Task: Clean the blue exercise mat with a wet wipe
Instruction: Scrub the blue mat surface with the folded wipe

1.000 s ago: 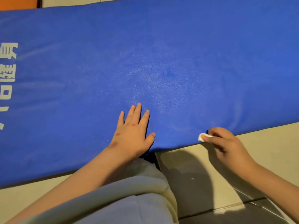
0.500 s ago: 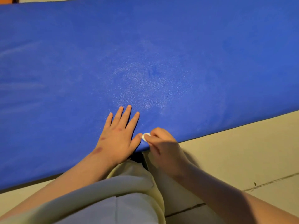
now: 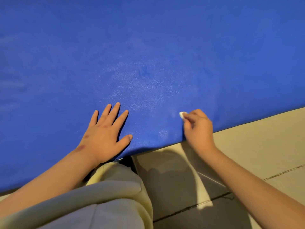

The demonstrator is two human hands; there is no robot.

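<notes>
a single head-worn wide-angle camera is looking forward and steeply down from close above, taking in the blue mat (image 3: 148, 55) filling the upper frame and the tiled floor (image 3: 255, 146) at lower right.

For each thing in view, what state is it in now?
blue mat: lies flat on the floor, pale patches near its front edge
wet wipe: wadded small, pinched, touching the mat
right hand: closed on the wipe
left hand: open, flat on the mat
</notes>
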